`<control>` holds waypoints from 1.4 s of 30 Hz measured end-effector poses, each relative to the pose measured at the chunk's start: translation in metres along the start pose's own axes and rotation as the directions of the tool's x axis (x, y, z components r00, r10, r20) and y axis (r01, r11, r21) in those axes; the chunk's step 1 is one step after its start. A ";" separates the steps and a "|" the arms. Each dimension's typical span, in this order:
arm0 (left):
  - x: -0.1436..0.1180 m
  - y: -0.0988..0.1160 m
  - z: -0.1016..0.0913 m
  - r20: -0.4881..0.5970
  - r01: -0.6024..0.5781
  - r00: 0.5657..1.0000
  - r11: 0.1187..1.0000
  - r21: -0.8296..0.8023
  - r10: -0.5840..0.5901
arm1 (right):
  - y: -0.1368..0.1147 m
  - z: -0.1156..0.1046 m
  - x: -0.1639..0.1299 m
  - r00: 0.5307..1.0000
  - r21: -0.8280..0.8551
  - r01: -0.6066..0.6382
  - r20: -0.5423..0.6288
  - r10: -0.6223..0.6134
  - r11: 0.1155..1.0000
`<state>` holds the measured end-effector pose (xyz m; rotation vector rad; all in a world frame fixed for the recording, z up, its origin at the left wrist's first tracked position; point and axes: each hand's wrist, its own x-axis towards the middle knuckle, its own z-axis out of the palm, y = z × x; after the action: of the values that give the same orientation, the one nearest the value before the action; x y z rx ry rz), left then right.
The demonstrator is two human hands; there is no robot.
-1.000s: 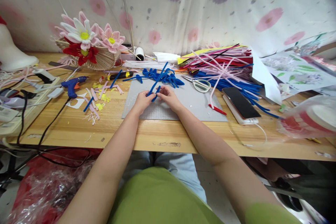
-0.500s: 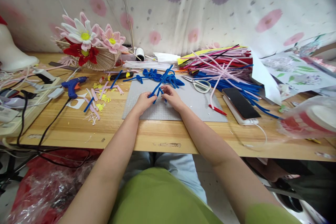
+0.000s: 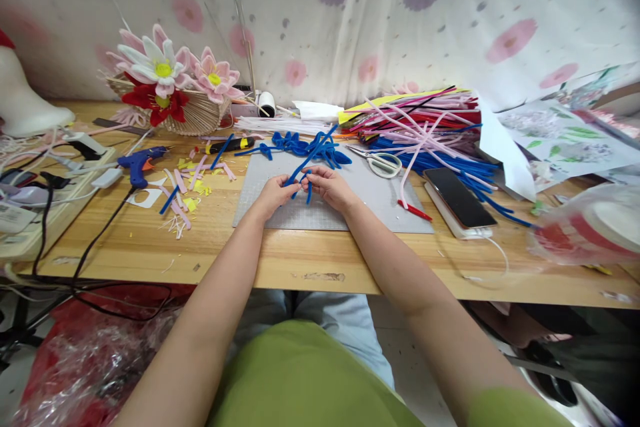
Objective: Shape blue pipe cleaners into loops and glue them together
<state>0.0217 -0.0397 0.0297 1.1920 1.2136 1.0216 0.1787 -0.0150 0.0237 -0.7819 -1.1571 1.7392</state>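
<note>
Between my hands, over the grey cutting mat (image 3: 385, 210), are blue pipe cleaners (image 3: 319, 149). One long length slants up and to the right, and a short end hangs down by my right fingers. My left hand (image 3: 276, 194) pinches the blue pipe cleaner from the left. From the right, my right hand (image 3: 333, 188) grips it with bent fingers, the fingertips of both hands almost meeting. Behind them lie shaped blue pipe-cleaner pieces (image 3: 290, 143) in a looped cluster. White-handled scissors (image 3: 383, 163) rest to the right on the mat.
A blue glue gun (image 3: 137, 163) and pink and yellow scraps (image 3: 200, 187) lie at left, near a power strip (image 3: 60, 203). Pipe-cleaner flowers (image 3: 163, 70) stand behind. Pipe-cleaner bundles (image 3: 425, 120), a phone (image 3: 459, 197) and a plastic-wrapped cup (image 3: 590, 223) are at right.
The right hand has turned slightly, its fingers closing nearer to the left fingertips. The long blue pipe cleaner now leans further right, and a short end hangs by the right fingers.
</note>
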 end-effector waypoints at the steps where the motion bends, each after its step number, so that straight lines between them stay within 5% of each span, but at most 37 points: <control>1: 0.000 -0.001 0.000 -0.014 -0.028 0.999 0.999 0.029 0.029 | 0.000 0.001 0.001 0.999 0.014 -0.004 -0.033 0.004 1.000; 6: 0.002 -0.007 0.003 -0.073 -0.139 0.986 0.983 0.121 0.149 | 0.002 0.003 0.003 0.988 0.107 -0.044 -0.141 0.059 0.993; 13: 0.004 -0.006 0.004 -0.109 -0.016 0.994 1.000 0.020 0.018 | -0.003 -0.004 -0.003 0.974 -0.038 -0.164 0.153 0.168 0.986; 17: 0.000 0.003 0.002 0.013 0.121 0.993 0.985 -0.123 -0.120 | 0.002 -0.007 0.004 0.995 -0.290 0.066 0.090 -0.042 0.955; 22: -0.003 0.010 -0.003 0.162 0.242 0.964 0.945 -0.218 -0.210 | 0.003 -0.010 0.009 0.960 -0.627 0.251 0.064 -0.272 0.737; 25: -0.003 0.009 -0.002 0.110 0.189 0.980 0.958 -0.215 -0.168 | -0.003 -0.012 0.005 0.972 -0.539 0.229 0.078 -0.222 0.811; 30: -0.002 0.000 0.006 -0.073 0.024 0.997 0.999 0.025 -0.022 | -0.007 -0.013 -0.003 0.990 -0.272 -0.012 0.131 0.050 0.962; 35: -0.002 -0.005 0.007 -0.067 -0.109 0.989 0.964 0.244 0.128 | -0.002 -0.008 -0.001 0.999 -0.282 0.035 0.048 -0.022 0.959; 42: -0.004 0.005 0.005 0.099 0.043 0.994 0.999 -0.026 -0.040 | 0.002 -0.009 0.005 0.980 -0.147 0.034 -0.187 -0.061 0.989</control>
<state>0.0263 -0.0435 0.0348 1.1765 1.1391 0.9356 0.1838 -0.0073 0.0181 -0.9779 -1.1680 1.5177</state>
